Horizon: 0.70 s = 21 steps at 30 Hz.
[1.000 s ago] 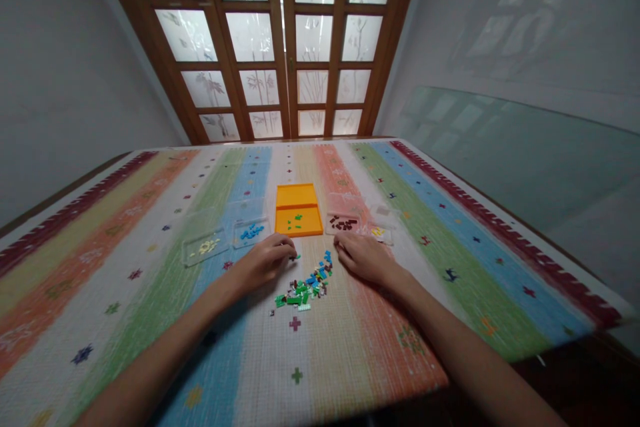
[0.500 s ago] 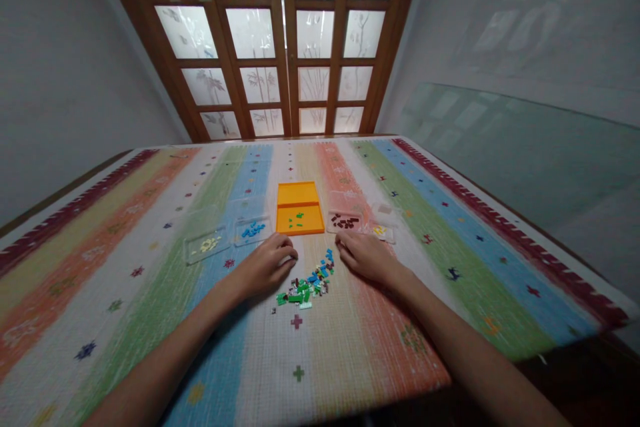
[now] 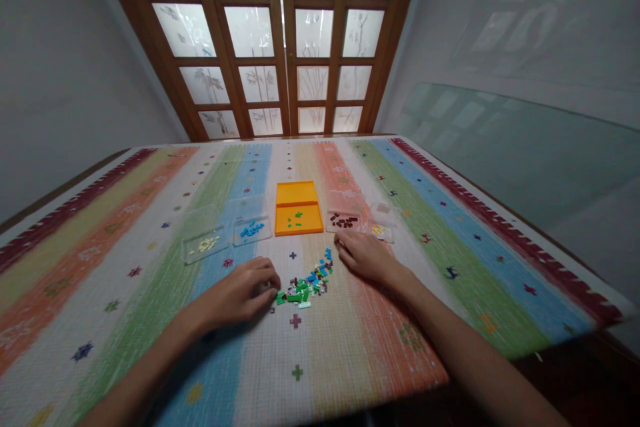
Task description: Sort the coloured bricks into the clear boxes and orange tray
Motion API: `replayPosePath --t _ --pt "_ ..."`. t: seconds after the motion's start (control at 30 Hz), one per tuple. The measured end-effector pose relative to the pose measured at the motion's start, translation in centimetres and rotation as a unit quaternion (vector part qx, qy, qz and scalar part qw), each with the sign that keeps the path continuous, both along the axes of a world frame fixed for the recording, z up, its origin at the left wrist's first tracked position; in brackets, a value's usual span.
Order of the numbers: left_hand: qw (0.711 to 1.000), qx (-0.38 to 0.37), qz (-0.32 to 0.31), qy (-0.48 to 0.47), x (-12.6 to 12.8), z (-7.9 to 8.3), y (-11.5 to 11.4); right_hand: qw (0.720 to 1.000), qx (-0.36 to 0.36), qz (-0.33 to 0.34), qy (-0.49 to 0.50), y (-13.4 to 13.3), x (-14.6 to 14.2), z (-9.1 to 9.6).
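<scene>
A loose pile of small building bricks (image 3: 306,287), mostly green and blue with some brown and white, lies on the cloth between my hands. My left hand (image 3: 250,290) is at the pile's left end, its fingers curled and the tips beside a green brick. Whether anything is between those fingertips is hidden. My right hand (image 3: 365,253) rests on the cloth right of the pile's far end, below the tray of brown bricks (image 3: 344,221). Its fingers are bent together, and what they hold, if anything, does not show.
An open orange case (image 3: 299,229) with several green bricks stands ahead. Left of it are clear trays with blue bricks (image 3: 251,230) and cream bricks (image 3: 207,243); on the right, a tray with yellow bricks (image 3: 379,230). A striped tablecloth (image 3: 340,347) covers the table.
My left hand has moved back toward me and to the left, from below the orange case to the pile's left end. My right hand has stayed in place.
</scene>
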<state>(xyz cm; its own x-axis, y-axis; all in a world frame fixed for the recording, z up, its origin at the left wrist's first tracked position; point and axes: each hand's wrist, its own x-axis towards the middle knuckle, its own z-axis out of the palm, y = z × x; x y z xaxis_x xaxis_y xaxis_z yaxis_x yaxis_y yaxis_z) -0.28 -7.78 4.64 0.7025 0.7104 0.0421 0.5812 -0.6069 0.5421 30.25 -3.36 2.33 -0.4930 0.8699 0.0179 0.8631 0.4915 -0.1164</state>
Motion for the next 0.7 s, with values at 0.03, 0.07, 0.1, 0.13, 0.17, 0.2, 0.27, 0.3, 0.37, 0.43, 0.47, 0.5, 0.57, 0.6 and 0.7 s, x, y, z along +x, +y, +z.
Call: replayPosePath --t 0.03,0.07,0.1,0.13,0.17,0.2,0.27,0.3,0.37,0.43,0.47,0.5,0.57,0.6,0.7 --pt "1.0 -0.002 0.007 0.004 0.1 0.1 -0.2 1.0 0.0 0.002 0.001 0.0 0.0 0.0" --pt "1.0 -0.004 0.014 0.01 0.3 0.1 -0.5 1.0 0.001 0.002 0.002 0.0 0.0 0.0" --pt "1.0 -0.007 0.02 0.018 0.4 0.1 -0.6 1.0 0.001 0.003 0.001 0.0 0.1 -0.1" --pt "0.999 -0.01 0.023 0.025 0.5 0.1 -0.8 1.0 0.002 0.004 0.0 0.0 0.1 -0.1" --pt "0.999 -0.013 0.024 0.031 0.6 0.0 -0.8 1.0 0.001 0.005 -0.001 0.0 0.1 -0.1" --pt "0.999 -0.015 0.022 0.034 0.7 -0.1 -0.8 1.0 0.002 0.005 -0.001 0.0 0.1 -0.2" --pt "0.999 -0.018 0.011 0.036 0.8 -0.5 -0.6 1.0 0.003 0.007 -0.001 0.1 0.1 -0.2" --pt "0.999 -0.02 0.005 0.035 0.7 -0.6 -0.5 1.0 0.003 0.007 0.0 0.1 0.1 -0.2" --pt "0.999 -0.024 -0.001 0.033 0.6 -0.9 -0.3 1.0 0.004 0.004 0.001 0.1 0.1 -0.2" --pt "0.999 -0.029 0.0 0.032 0.4 -1.0 -0.2 1.0 0.003 0.003 0.003 0.1 0.1 -0.1" --pt "0.999 -0.029 0.003 0.031 0.3 -1.0 -0.1 1.0 0.004 0.003 0.004 0.0 0.1 -0.1" --pt "0.999 -0.028 0.005 0.03 0.2 -0.9 -0.1 1.0 0.004 0.005 0.005 0.1 0.1 -0.1" --pt "0.999 -0.021 0.008 0.025 0.0 -0.9 0.0 1.0 0.007 0.008 0.005 0.1 0.1 -0.2" --pt "1.0 -0.018 0.008 0.023 -0.1 -0.9 0.1 1.0 0.009 0.009 0.006 0.1 0.1 -0.2" --pt "1.0 -0.011 0.007 0.026 -0.2 -0.9 0.4 1.0 0.013 0.012 0.008 0.2 0.2 -0.5"
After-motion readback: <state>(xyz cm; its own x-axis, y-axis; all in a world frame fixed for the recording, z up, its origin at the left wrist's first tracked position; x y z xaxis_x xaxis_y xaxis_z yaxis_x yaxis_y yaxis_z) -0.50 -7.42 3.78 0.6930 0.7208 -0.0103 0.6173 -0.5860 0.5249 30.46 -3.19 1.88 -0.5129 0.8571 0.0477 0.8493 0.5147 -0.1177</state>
